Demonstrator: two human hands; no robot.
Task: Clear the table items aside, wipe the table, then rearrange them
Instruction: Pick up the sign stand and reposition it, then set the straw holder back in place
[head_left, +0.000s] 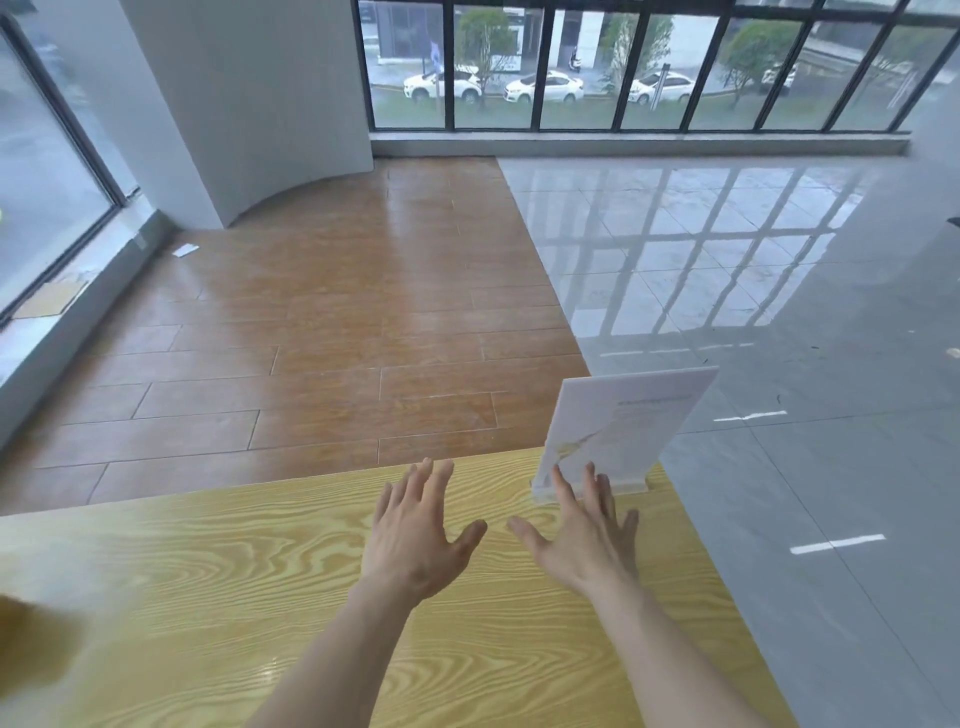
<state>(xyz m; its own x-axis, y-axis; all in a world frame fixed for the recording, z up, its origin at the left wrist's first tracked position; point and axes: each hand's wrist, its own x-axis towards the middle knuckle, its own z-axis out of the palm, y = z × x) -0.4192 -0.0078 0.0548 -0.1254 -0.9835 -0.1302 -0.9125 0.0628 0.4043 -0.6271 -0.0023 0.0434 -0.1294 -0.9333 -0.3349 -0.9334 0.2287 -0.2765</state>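
A light wood-grain table (218, 582) fills the lower part of the view. An upright clear acrylic sign holder (623, 426) with a pale printed sheet stands near the table's far right corner. My right hand (587, 535) hovers palm down just in front of its base, fingers spread, fingertips close to the base but not gripping it. My left hand (421, 530) is open over the table to the left of it, fingers apart, holding nothing.
A blurred brown object (31, 649) shows at the table's left edge. Beyond the far edge lie wooden flooring (322, 322) and glossy grey tiles (779, 291). The table's right edge drops to the tiled floor.
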